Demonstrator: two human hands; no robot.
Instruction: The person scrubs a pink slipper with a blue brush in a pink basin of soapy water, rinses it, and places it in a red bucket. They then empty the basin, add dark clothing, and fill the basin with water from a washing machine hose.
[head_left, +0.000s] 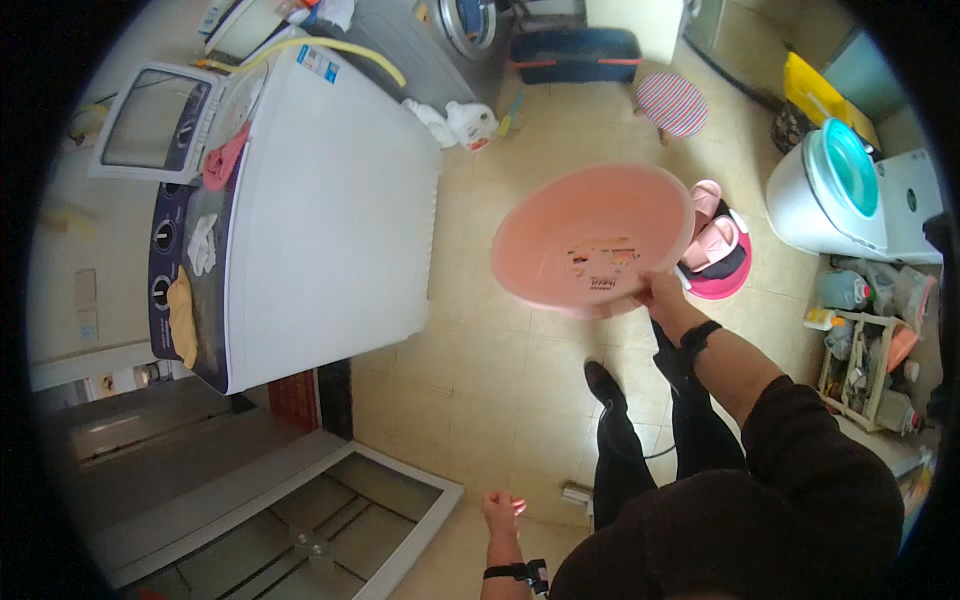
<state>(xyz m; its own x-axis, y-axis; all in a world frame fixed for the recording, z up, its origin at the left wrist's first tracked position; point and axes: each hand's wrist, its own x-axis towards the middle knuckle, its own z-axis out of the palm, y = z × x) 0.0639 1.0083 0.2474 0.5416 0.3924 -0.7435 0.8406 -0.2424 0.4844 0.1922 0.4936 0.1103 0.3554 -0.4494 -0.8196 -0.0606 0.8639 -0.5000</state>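
Note:
My right hand (660, 292) grips the near rim of a pink plastic basin (570, 217), held tilted above the tiled floor. Printed pictures and writing mark the inside of the basin, which looks empty. My left hand (501, 510) hangs low beside the glazed door (450, 495), its fingers loosely curled and a little apart, with nothing seen in it. Just beyond my right hand, a pair of pink slippers (711, 244) lies over dark cloth on a magenta basin or stool (724, 289), partly hidden by the pink basin.
A white top-loading washing machine (330, 202) stands at left with its lid raised. White detergent bottles (471, 124), a striped round stool (673, 103) and a dark blue tub (576, 56) stand further off. At right are a toilet with a teal basin (847, 169) and a rack of bottles (859, 367).

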